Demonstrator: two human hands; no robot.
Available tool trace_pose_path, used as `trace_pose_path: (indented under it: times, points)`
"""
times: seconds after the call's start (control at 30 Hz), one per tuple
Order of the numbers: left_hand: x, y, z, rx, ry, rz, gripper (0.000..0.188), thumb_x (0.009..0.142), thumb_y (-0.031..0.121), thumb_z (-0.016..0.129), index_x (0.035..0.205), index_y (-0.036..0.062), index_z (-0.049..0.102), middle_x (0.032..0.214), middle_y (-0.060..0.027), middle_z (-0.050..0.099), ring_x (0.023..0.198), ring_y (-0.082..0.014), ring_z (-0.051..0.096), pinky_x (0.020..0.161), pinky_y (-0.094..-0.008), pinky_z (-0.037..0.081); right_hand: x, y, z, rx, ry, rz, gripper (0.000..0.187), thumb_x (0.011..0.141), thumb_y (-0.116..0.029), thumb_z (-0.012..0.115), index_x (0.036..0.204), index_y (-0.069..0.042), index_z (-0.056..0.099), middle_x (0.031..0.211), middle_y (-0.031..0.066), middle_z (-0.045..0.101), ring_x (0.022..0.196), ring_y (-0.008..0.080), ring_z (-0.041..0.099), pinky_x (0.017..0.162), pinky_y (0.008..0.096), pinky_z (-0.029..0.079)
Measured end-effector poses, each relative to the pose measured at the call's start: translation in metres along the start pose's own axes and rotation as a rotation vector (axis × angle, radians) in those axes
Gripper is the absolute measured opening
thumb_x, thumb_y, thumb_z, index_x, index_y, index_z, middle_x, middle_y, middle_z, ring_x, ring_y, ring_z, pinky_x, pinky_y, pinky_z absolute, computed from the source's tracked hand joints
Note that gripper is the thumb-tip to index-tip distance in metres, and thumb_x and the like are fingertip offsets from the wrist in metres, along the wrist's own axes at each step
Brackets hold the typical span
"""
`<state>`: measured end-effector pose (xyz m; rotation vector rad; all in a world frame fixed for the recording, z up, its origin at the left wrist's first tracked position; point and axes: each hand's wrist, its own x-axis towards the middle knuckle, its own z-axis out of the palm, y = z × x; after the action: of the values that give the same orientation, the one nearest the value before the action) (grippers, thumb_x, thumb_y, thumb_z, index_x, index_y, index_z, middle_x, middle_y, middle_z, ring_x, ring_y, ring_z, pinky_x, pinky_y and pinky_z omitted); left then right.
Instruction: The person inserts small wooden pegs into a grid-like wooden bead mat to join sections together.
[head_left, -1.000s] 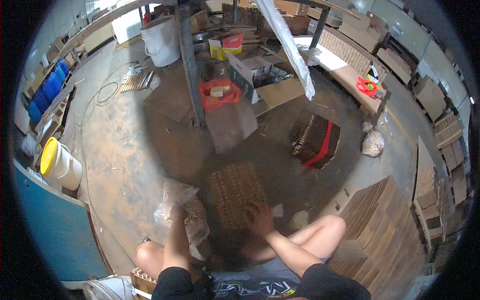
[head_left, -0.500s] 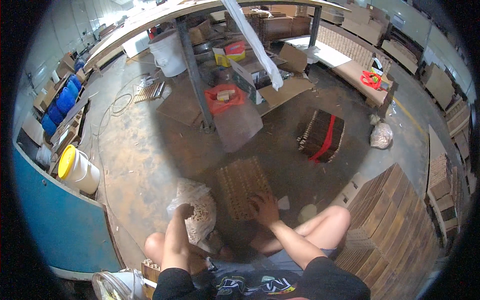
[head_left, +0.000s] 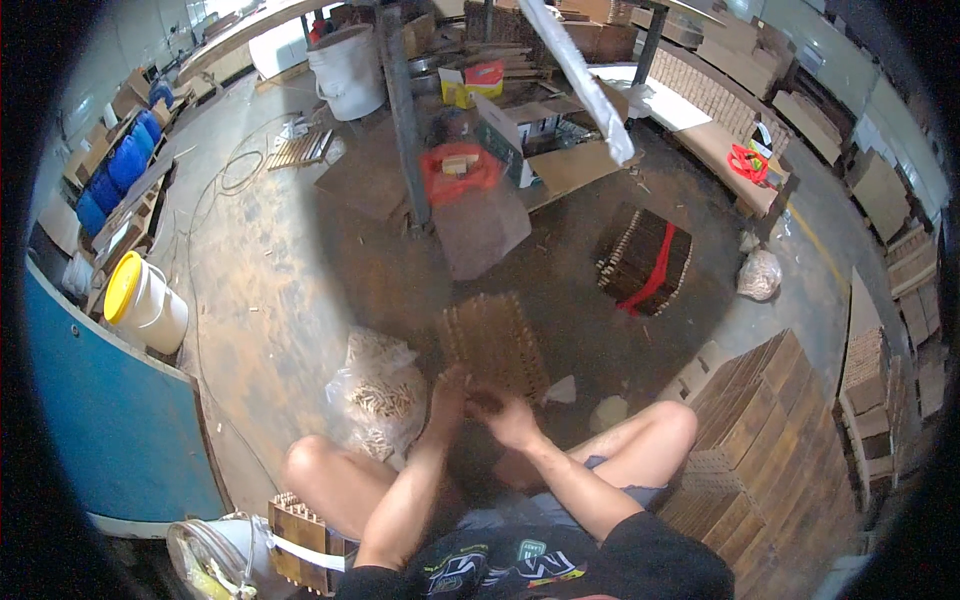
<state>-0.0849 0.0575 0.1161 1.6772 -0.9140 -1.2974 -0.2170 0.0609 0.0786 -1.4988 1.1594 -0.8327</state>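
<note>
A block of brown wooden strips [head_left: 490,345] lies on the floor in front of me, with pale dowel ends in rows along its sides. My left hand [head_left: 452,392] is at the near end of this block, its fingers drawn together. Close beside it, my right hand [head_left: 512,418] has its fingers curled toward the left one. Whatever sits between the fingertips is too dark and small to make out. Left of the block stands an open clear plastic bag [head_left: 385,385] full of small wooden dowels, near my left forearm.
A strapped wood bundle [head_left: 650,262] with red band lies ahead right. Stacked planks [head_left: 775,430] rise beside my right knee. A table leg [head_left: 405,130] stands ahead, near a red bag [head_left: 460,175]. At left are a yellow-lidded bucket [head_left: 150,305] and a blue panel [head_left: 120,400].
My left hand has moved right, from the dowel bag to the block's near end. My right hand has shifted slightly left and nearer to me, off the block's right side. The view has tilted slightly.
</note>
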Motion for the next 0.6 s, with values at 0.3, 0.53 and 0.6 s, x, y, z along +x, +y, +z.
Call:
trace_pose_path:
  times: [0.3, 0.53, 0.6]
  points:
    - [0.057, -0.159, 0.034, -0.446, -0.032, 0.000, 0.035, 0.095, 0.027, 0.052, 0.113, -0.0026, 0.058, 0.111, -0.0217, 0.062, 0.105, -0.0356, 0.059, 0.089, -0.0406, 0.047, -0.014, -0.010, -0.016, -0.192, -0.146, 0.006, 0.025, 0.088, -0.018, 0.066, 0.109, -0.003, 0.067, 0.106, 0.0132, 0.069, 0.097, 0.0190, 0.065, 0.086, 0.0319, 0.050]
    - [0.051, -0.128, 0.021, 0.678, 0.230, 0.772, 0.038, 0.100, 0.039, 0.045, 0.118, 0.0065, 0.053, 0.110, -0.0113, 0.060, 0.092, -0.0198, 0.059, 0.077, -0.0346, 0.049, 0.003, -0.025, -0.008, -0.470, 0.034, 0.049, 0.020, 0.088, -0.013, 0.063, 0.104, -0.001, 0.066, 0.096, 0.0154, 0.070, 0.084, 0.0220, 0.067, 0.075, 0.0339, 0.053]
    - [0.047, -0.095, 0.022, -0.366, -0.182, 0.169, 0.037, 0.100, 0.035, 0.046, 0.123, 0.0056, 0.050, 0.122, -0.0112, 0.052, 0.105, -0.0214, 0.053, 0.086, -0.0363, 0.048, 0.009, -0.019, -0.007, -0.372, 0.109, -0.067, 0.018, 0.089, -0.014, 0.063, 0.101, -0.001, 0.067, 0.089, 0.0158, 0.071, 0.077, 0.0215, 0.067, 0.070, 0.0344, 0.053]
